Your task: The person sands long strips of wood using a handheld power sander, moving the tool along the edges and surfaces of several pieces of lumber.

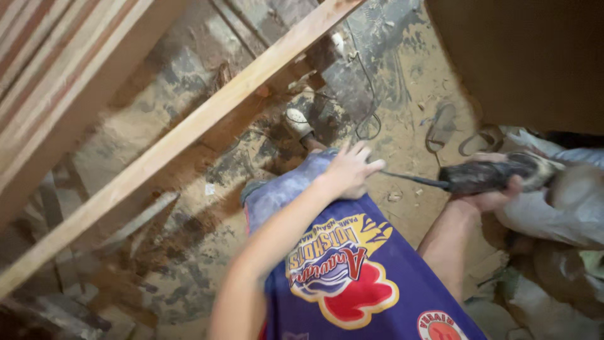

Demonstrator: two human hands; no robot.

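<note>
Right hand (494, 198) fingers are clamped around a dusty dark power tool (497, 173), its long axis running roughly three to nine o'clock, with the cord (412, 180) trailing off its nine o'clock end toward the left hand (349, 170). That hand rests fingers splayed on the knee, holding nothing, at nine o'clock from the tool. One tool and one cord are visible; one long wooden plank (189, 129) slants across the dusty floor (402, 126) beyond.

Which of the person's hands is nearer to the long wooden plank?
Left. The left hand rests on the knee, just right of the long wooden plank. The right hand grips a dusty power tool farther right.
</note>
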